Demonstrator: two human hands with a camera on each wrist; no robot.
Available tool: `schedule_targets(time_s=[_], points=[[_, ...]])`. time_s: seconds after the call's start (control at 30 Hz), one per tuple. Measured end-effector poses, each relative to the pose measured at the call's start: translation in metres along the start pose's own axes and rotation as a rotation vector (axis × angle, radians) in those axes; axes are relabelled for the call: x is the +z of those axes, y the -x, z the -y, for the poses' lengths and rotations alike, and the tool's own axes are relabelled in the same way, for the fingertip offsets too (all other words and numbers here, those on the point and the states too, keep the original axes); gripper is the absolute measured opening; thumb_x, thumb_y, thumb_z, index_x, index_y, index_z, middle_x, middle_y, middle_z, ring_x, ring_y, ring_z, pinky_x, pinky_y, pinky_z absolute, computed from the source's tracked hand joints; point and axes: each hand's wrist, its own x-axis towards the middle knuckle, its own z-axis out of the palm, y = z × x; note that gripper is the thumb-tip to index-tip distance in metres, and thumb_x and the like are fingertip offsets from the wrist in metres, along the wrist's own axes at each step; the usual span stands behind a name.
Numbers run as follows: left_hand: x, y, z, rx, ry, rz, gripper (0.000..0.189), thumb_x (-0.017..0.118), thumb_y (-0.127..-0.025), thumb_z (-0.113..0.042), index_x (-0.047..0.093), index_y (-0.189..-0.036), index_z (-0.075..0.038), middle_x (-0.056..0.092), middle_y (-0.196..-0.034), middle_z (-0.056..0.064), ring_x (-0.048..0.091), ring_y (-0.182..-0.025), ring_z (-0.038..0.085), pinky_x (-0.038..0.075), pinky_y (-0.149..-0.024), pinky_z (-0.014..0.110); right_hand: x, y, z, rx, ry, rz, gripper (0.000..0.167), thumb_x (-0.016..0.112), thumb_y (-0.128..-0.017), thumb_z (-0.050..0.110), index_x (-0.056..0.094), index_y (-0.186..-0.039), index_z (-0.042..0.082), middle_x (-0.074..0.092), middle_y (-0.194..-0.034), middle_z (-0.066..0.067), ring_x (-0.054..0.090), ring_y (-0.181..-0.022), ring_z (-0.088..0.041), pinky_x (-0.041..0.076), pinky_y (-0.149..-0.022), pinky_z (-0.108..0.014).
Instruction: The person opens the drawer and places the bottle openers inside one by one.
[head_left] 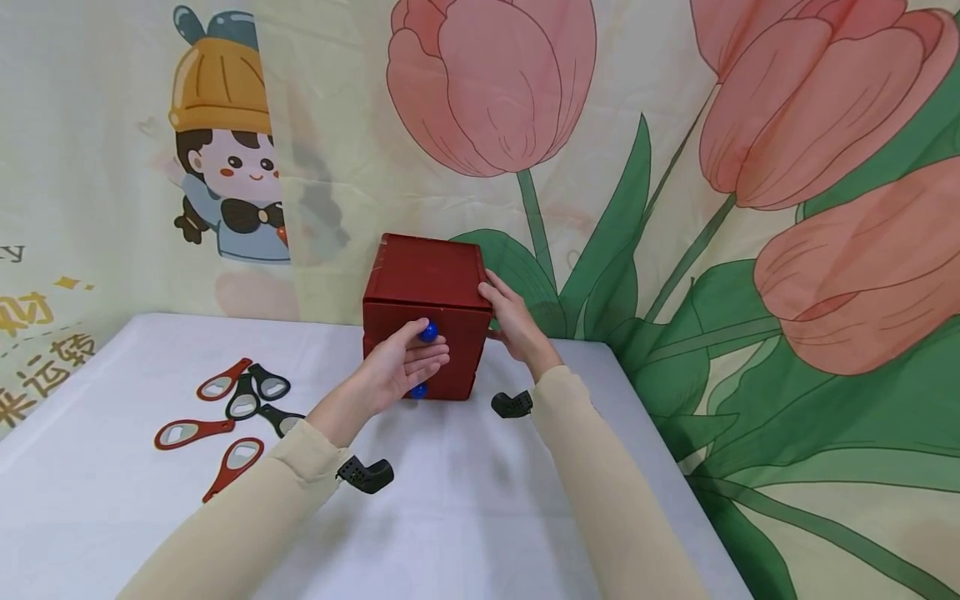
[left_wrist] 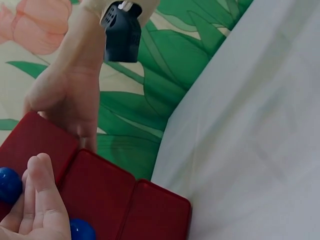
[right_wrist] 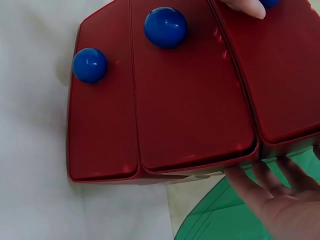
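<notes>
A dark red box (head_left: 426, 271) with three stacked drawers stands at the back of the white table, close to the wall cloth. Round blue knobs mark the drawer fronts. At the top drawer my left hand (head_left: 390, 367) pinches its blue knob (head_left: 428, 332) between thumb and fingers, the lower fingers stretched out across the front. My right hand (head_left: 517, 321) rests against the box's right side near the upper edge, fingers extended along it. From the right wrist view, the middle knob (right_wrist: 165, 27) and bottom knob (right_wrist: 89, 65) both show uncovered.
Several magnifying glasses with red and black handles lie on the left of the table, among them a red one (head_left: 197, 430) and a black one (head_left: 243, 398). Behind the box hangs a cloth (head_left: 337, 100) printed with tulips. The table's right edge (head_left: 675, 467) runs beside the right forearm.
</notes>
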Motion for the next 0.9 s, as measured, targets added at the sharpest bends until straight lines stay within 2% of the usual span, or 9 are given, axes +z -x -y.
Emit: schedule_targets(time_s=[0.13, 0.33, 0.57, 0.9], points=[[0.000, 0.008, 0.002, 0.003, 0.002, 0.006, 0.062, 0.058, -0.108, -0.052, 0.058, -0.144, -0.002, 0.074, -0.130, 0.011, 0.076, -0.110, 0.019, 0.059, -0.096, 0.025, 0.000, 0.001, 0.000, -0.003, 0.004, 0.005, 0.066, 0.050, -0.111, 0.047, 0.023, -0.170, 0.036, 0.035, -0.171, -0.004, 0.038, -0.154, -0.033, 0.040, -0.118, -0.064], [0.001, 0.018, 0.008, 0.005, 0.003, 0.025, 0.062, 0.057, -0.108, -0.051, 0.058, -0.144, -0.001, 0.070, -0.137, 0.016, 0.075, -0.115, 0.022, 0.059, -0.097, 0.026, -0.001, 0.003, -0.001, -0.006, 0.011, 0.008, 0.067, 0.050, -0.111, 0.047, 0.023, -0.170, 0.036, 0.038, -0.169, -0.005, 0.042, -0.151, -0.033, 0.041, -0.118, -0.063], [0.004, 0.028, 0.012, 0.001, 0.020, 0.022, 0.058, 0.060, -0.107, -0.049, 0.061, -0.142, -0.002, 0.075, -0.127, 0.013, 0.077, -0.109, 0.021, 0.060, -0.095, 0.029, -0.003, 0.003, -0.002, -0.015, 0.012, 0.012, 0.066, 0.049, -0.111, 0.048, 0.023, -0.170, 0.036, 0.037, -0.170, -0.004, 0.040, -0.152, -0.032, 0.040, -0.119, -0.063], [0.003, 0.043, 0.018, 0.003, 0.023, 0.044, 0.059, 0.061, -0.107, -0.048, 0.058, -0.143, -0.002, 0.070, -0.136, 0.019, 0.075, -0.117, 0.027, 0.060, -0.097, 0.031, -0.003, 0.001, -0.005, -0.026, 0.014, 0.014, 0.065, 0.049, -0.110, 0.050, 0.025, -0.169, 0.038, 0.039, -0.169, -0.003, 0.041, -0.151, -0.033, 0.039, -0.119, -0.064]])
